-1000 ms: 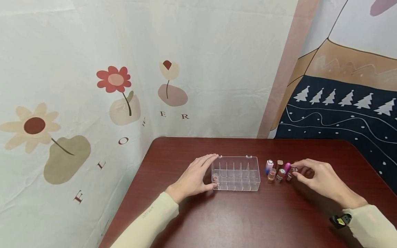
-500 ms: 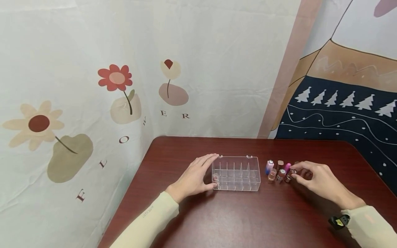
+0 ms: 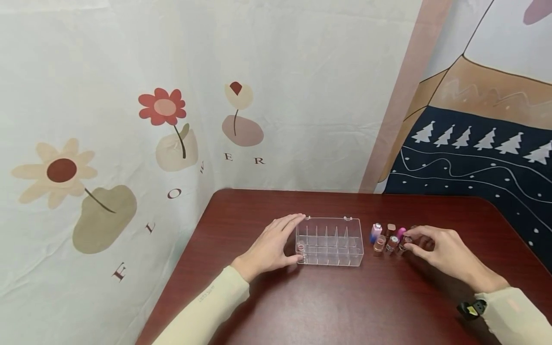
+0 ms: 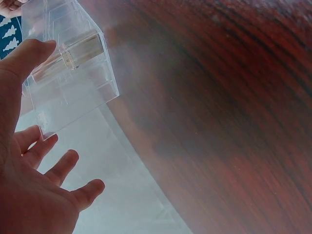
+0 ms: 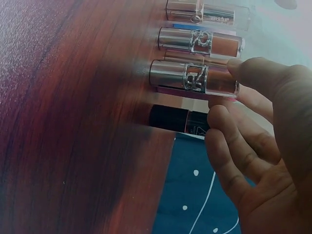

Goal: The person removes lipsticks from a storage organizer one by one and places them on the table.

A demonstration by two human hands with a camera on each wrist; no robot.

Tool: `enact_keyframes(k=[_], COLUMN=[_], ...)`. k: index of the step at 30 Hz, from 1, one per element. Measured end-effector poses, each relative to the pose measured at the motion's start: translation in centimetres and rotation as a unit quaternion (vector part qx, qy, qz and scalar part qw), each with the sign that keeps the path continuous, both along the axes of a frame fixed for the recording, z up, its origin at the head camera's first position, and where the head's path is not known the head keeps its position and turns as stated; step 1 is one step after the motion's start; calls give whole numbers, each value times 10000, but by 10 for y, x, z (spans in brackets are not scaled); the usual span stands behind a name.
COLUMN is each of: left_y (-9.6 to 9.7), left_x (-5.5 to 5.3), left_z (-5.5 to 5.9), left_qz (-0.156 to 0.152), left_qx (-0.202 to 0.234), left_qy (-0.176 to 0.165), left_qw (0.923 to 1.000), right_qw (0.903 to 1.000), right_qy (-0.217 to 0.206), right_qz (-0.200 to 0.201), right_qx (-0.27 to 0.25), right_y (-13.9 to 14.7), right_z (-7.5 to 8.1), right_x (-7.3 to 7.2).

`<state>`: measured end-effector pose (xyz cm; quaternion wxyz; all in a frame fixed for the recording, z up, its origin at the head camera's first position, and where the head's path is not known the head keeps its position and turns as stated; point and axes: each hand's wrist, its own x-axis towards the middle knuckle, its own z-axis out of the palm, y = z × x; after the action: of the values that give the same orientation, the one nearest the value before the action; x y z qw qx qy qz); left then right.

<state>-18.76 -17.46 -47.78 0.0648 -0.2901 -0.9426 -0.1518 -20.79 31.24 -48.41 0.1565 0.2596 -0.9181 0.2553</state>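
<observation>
A clear compartment box (image 3: 332, 261) stands on the table with its lid raised at the back. My left hand (image 3: 269, 244) holds its left end, thumb at the front and fingertips toward the back corner. One lipstick (image 4: 87, 51) stands inside the box, in the front left compartment. To the right of the box, several lipsticks stand upright in a cluster. My right hand (image 3: 444, 249) pinches the cap end of a silver-and-clear lipstick (image 5: 195, 78) at the cluster's right side; its base is on the table. A black lipstick (image 5: 170, 118) stands behind, close to the fingers.
Also in the cluster are a pink-and-blue lipstick (image 3: 376, 232), a brown-capped one (image 3: 391, 229), a clear peach one (image 3: 379, 245) and another silver one (image 3: 392, 244). A dark red table (image 3: 327, 306) lies beneath; printed cloth (image 3: 310, 120) hangs behind it.
My right thumb and index finger have come down and drawn together at the top of the lipstick. My left hand and the box stay in place; the head view has shifted slightly.
</observation>
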Motion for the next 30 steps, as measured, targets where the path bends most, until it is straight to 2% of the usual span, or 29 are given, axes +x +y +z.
enact_keyframes(k=[9,15,23,30], left_y=[-1,-1,-1,-1], left_x=[0,-1,-1,-3], left_z=[0,-1,-1,0], left_qz=[-58,-47,-85,-74], left_qx=[-2,-4,69,14], left_qy=[69,111,100,70], left_qw=[10000,9999,9999,9999], right_qw=[9994,9980,9925,9904], right_qy=[303,617,1100,954], right_qz=[-185,-110,416,925], right_qx=[-13,-121,-342,-386], right_y=[0,-10,-40,-73], right_z=[9,19,29,39], right_x=[4,8,10,8])
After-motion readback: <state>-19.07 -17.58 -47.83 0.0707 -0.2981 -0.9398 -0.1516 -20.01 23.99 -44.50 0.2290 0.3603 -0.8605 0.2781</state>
